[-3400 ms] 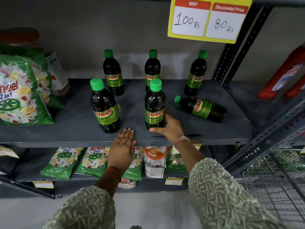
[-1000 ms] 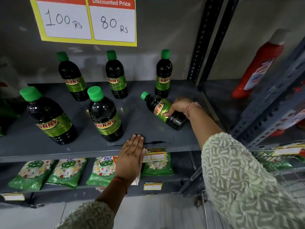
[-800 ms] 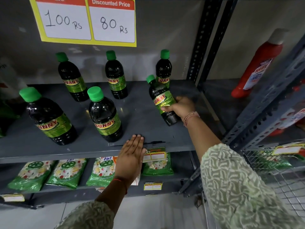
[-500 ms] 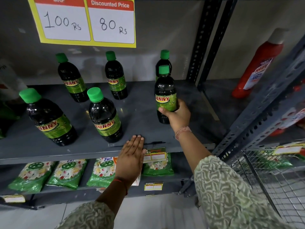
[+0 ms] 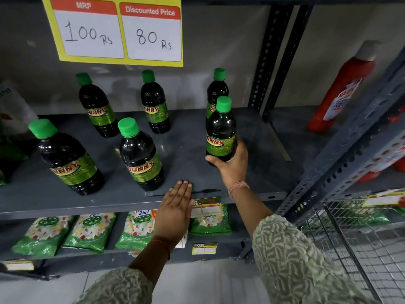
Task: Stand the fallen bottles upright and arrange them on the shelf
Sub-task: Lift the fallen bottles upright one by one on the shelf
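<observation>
Several dark Sunny bottles with green caps and green labels stand on the grey shelf point(image 5: 188, 148). My right hand point(image 5: 232, 165) grips the lower body of one upright bottle point(image 5: 220, 130) at the shelf's right front; whether its base touches the shelf is hidden by the hand. Directly behind it stands another bottle point(image 5: 217, 88). Two more stand at the back, the middle one point(image 5: 154, 104) and the left one point(image 5: 96, 106). Two stand in front, the centre one point(image 5: 140, 154) and the far-left one point(image 5: 65, 159). My left hand point(image 5: 175, 209) lies flat, fingers together, on the shelf's front edge.
A yellow price sign point(image 5: 116, 29) hangs above the bottles. A perforated metal upright point(image 5: 269, 58) bounds the shelf on the right, with a red bottle point(image 5: 341, 88) on the neighbouring shelf. Green detergent packets point(image 5: 89, 231) fill the lower shelf. A wire basket point(image 5: 361, 233) is at lower right.
My right hand lifted the fallen bottle from lying on its side to upright and moved it slightly forward on the shelf's right side. My left hand stayed flat on the shelf edge.
</observation>
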A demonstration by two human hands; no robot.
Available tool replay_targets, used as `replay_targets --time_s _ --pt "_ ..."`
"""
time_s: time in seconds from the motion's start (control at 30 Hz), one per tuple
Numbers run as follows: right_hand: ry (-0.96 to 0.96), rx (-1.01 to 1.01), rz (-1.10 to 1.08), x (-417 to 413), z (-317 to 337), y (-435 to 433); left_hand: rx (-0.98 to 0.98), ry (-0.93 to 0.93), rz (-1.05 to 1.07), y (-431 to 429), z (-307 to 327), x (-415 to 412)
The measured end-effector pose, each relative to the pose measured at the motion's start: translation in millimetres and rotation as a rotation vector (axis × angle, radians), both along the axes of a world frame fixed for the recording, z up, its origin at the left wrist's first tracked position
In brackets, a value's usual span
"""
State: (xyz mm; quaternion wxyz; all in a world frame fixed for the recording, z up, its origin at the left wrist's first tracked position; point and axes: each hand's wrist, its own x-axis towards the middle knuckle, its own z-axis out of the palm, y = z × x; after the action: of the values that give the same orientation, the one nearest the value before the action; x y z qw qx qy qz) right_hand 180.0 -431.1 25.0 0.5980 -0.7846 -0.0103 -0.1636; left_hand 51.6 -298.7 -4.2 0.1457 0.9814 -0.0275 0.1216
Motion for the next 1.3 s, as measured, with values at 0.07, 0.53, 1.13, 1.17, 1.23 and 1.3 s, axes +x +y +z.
replay_targets --time_s 0.07,0.53,1.13,1.17,1.23,1.3 --pt "0.012 -0.06 -0.025 -1 -4 1 -0.016 0.017 0.002 1 1 -1" --pt "0.061 -0.027 0.06 -7 -11 -6 -0.018 0.026 -0.011 0 3 -1" --pt "0.153 -0.135 0.311 13 -5 -21 -0.056 0.048 0.02 -2 5 -2" --pt "0.155 -0.139 0.312 14 -5 -21 -0.057 0.049 0.017 -2 4 -2" --pt "0.166 -0.143 0.312 15 -6 -21 -0.048 0.049 0.014 -2 5 -2" --pt "0.182 -0.136 0.331 17 -6 -23 -0.037 0.054 0.009 -2 6 -2"
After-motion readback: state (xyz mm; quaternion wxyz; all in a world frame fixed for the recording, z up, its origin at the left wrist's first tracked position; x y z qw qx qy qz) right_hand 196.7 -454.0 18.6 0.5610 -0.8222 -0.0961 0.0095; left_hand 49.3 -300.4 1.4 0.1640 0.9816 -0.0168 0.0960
